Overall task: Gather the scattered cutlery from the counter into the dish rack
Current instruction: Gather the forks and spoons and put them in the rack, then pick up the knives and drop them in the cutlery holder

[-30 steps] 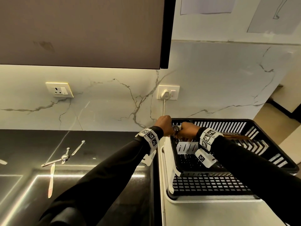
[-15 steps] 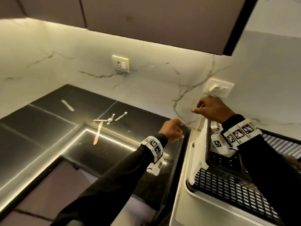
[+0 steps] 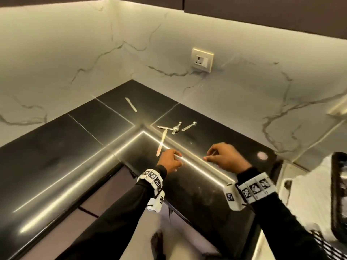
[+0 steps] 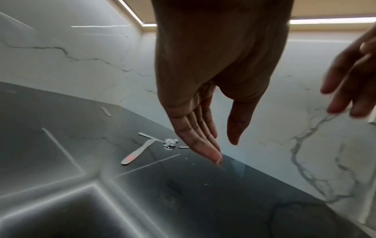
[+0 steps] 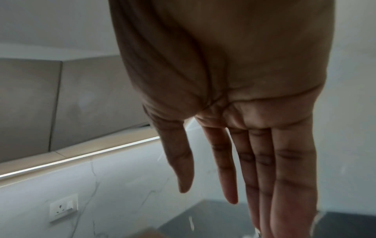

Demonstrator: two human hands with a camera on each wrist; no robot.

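Note:
Several pieces of cutlery lie on the black counter point(image 3: 56, 147) near its inner corner. One pale knife point(image 3: 131, 104) lies far back. A second knife point(image 3: 161, 142) and a cluster of small steel spoons point(image 3: 175, 127) lie closer. My left hand point(image 3: 174, 158) hovers just short of the nearer knife, empty. My right hand point(image 3: 210, 156) hovers beside it to the right, also empty. The left wrist view shows my left hand point(image 4: 225, 152) with straight fingers above the counter, the knife point(image 4: 138, 153) and spoons point(image 4: 170, 142) beyond it. My right hand point(image 5: 207, 195) has straight fingers too. The black dish rack point(image 3: 338, 194) shows at the right edge.
Marble walls meet behind the counter, with a wall socket point(image 3: 202, 60) above the spoons. Dark cabinets hang overhead. The counter's front edge runs in an L below my arms, with the floor beneath. A white drain tray point(image 3: 304, 196) sits under the rack.
Both hands have left the dish rack and swung left over the counter toward the cutlery. The head view has turned left, so the rack is now at the right edge.

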